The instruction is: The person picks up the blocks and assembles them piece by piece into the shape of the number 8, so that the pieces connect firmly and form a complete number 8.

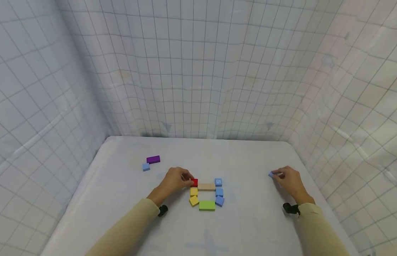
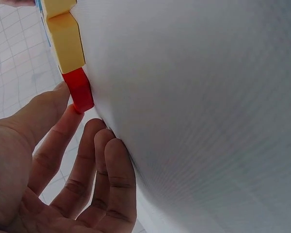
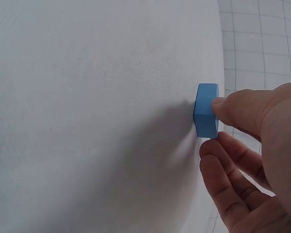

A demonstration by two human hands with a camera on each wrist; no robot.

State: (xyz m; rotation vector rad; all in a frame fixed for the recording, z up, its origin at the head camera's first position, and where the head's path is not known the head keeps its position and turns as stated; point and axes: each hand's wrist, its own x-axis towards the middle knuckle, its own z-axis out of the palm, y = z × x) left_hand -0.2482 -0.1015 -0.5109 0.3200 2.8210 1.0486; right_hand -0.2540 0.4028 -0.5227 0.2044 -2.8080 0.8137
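Note:
My left hand (image 1: 176, 179) pinches a red block (image 1: 195, 182) with thumb and index finger; the other fingers curve beside it close to the table in the left wrist view. That red block (image 2: 78, 90) sits against a yellow block (image 2: 68, 42). Beside it in the head view lies a tan plank (image 1: 206, 187), with two yellow blocks (image 1: 193, 192) below the red one. Several blue blocks (image 1: 219, 192) run down the right side, one marked with a 5. A green block (image 1: 207, 205) lies at the bottom. Far right, my right hand (image 1: 289, 181) pinches a small blue block (image 3: 205, 109).
Left of the arrangement, a purple block (image 1: 153, 159) and a light blue block (image 1: 146, 167) lie together on the white table (image 1: 121, 199). Grid-patterned white cloth (image 1: 198, 71) hangs behind the table and along both sides.

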